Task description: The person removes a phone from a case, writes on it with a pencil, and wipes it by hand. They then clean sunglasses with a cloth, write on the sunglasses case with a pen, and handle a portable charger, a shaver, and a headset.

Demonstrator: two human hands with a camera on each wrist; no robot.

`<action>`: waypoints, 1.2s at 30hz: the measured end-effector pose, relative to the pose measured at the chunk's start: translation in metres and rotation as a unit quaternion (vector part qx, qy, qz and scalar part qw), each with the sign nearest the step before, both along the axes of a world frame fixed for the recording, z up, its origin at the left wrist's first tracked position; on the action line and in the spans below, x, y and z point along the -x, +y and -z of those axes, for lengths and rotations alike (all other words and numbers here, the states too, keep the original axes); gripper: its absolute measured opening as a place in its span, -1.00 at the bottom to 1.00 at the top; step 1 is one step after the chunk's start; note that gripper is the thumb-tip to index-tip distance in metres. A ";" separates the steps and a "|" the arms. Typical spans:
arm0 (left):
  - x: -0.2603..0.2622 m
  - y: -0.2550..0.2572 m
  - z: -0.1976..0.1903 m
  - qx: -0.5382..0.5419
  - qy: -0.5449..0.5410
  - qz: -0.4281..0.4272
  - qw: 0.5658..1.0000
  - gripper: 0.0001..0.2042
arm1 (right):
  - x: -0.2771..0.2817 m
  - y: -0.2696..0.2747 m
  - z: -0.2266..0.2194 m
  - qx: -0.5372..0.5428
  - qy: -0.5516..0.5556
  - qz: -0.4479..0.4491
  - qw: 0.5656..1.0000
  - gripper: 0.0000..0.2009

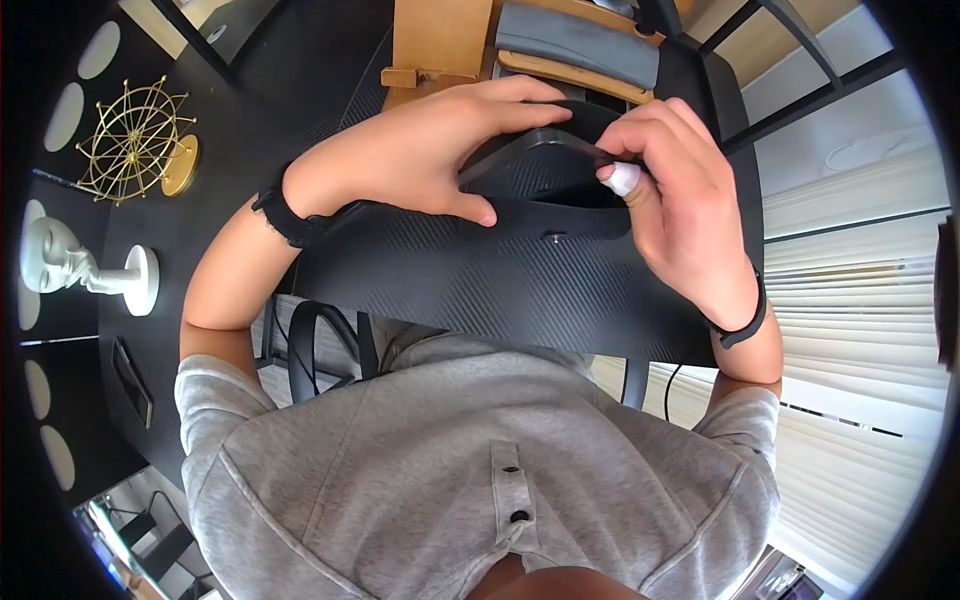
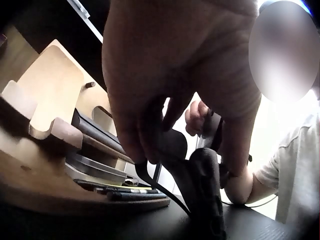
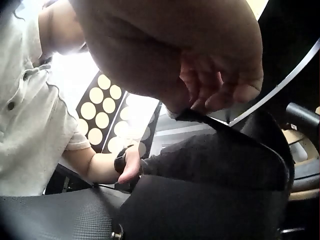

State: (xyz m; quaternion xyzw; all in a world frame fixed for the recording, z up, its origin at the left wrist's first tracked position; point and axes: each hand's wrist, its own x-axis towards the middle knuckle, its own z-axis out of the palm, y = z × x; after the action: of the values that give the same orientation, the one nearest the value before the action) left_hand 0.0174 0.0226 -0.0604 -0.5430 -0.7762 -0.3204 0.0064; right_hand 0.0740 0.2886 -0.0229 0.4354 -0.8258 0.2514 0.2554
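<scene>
A black case (image 1: 590, 222) with a small metal snap stud (image 1: 556, 238) stands on the black desk, its mouth gaping toward the head camera. My left hand (image 1: 410, 150) holds it from the left, thumb along the near wall and fingers over the far side. In the left wrist view those fingers curl down to the dark rim of the case (image 2: 205, 175). My right hand (image 1: 690, 190), with a white wrap (image 1: 624, 180) on the thumb, pinches the upper black edge at the right end. The right wrist view shows that pinch above the case's inner wall (image 3: 215, 160).
Behind the case stands a wooden organizer (image 1: 440, 40) holding a grey case (image 1: 575, 45) and, lower down, pens. To the left are a gold wheel ornament (image 1: 135, 140), a white head figurine (image 1: 60, 255) and a phone (image 1: 132, 380). White blinds (image 1: 860, 300) hang at right.
</scene>
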 end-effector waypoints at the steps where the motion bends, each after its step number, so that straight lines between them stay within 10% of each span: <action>1: 0.000 0.001 0.001 0.001 0.001 -0.003 1.000 -0.04 | -0.002 0.002 -0.004 0.002 -0.003 0.002 1.000 -0.72; 4: -0.008 0.006 -0.007 0.019 -0.165 -0.041 0.985 -0.06 | -0.006 0.006 -0.016 -0.006 0.013 0.019 1.000 -0.74; 10: -0.003 0.009 -0.006 -0.013 0.042 0.022 0.999 -0.08 | -0.010 0.010 -0.020 -0.096 0.030 0.052 0.994 -0.80; 16: -0.014 0.015 -0.009 0.011 -0.148 -0.006 0.989 -0.10 | -0.006 0.000 0.008 -0.179 0.011 0.048 0.983 -0.91; 25: -0.011 0.006 -0.017 0.130 -0.151 -0.123 0.972 -0.35 | 0.002 -0.003 0.011 -0.195 -0.060 0.044 0.978 -0.85; 36: -0.006 0.014 0.024 0.043 0.026 -0.104 0.993 -0.87 | 0.008 0.004 0.009 -0.198 -0.081 0.049 0.976 -0.80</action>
State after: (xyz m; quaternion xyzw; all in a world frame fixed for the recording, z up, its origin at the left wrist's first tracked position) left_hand 0.0234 0.0368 -0.0846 -0.4671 -0.8411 -0.2703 0.0369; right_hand 0.0660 0.2926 -0.0317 0.4145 -0.8974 0.1049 0.1088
